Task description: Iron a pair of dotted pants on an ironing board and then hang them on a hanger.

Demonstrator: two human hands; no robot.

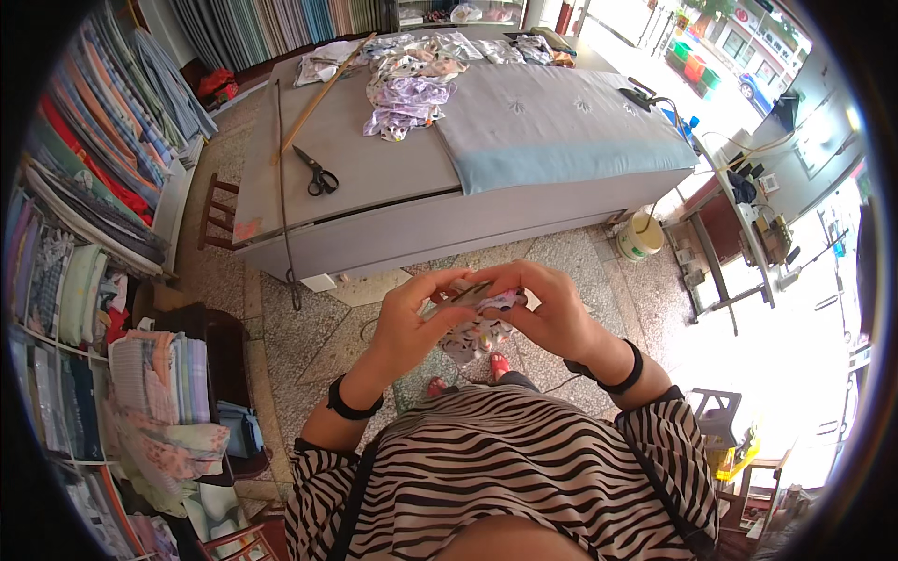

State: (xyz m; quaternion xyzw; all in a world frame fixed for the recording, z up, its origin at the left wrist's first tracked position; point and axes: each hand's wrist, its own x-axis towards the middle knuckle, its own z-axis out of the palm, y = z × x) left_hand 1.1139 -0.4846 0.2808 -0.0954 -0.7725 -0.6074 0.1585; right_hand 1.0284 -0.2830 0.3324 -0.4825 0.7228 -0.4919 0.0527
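Observation:
Both hands are raised in front of my body, above the floor between me and the table. My left hand [428, 308] and my right hand [540, 301] pinch a small piece of gathered, patterned fabric [477, 340] between thumbs and fingers. Its lower part hangs in ruffles below them. A thin, light strip lies between the fingertips; what it is cannot be told. On the table lie black-handled scissors [321, 179], a long wooden ruler [319, 102] and a heap of printed fabric [410, 91]. Black bands circle both wrists.
The big grey table [351, 224] stands ahead, its ironing cloth [561, 126] bearing an iron [637, 97]. A dark rod [282, 175] hangs over the front edge. Fabric shelves line the left; a white bucket [640, 237] and a sewing machine [772, 235] stand right. A plastic stool [715, 414] is beside me.

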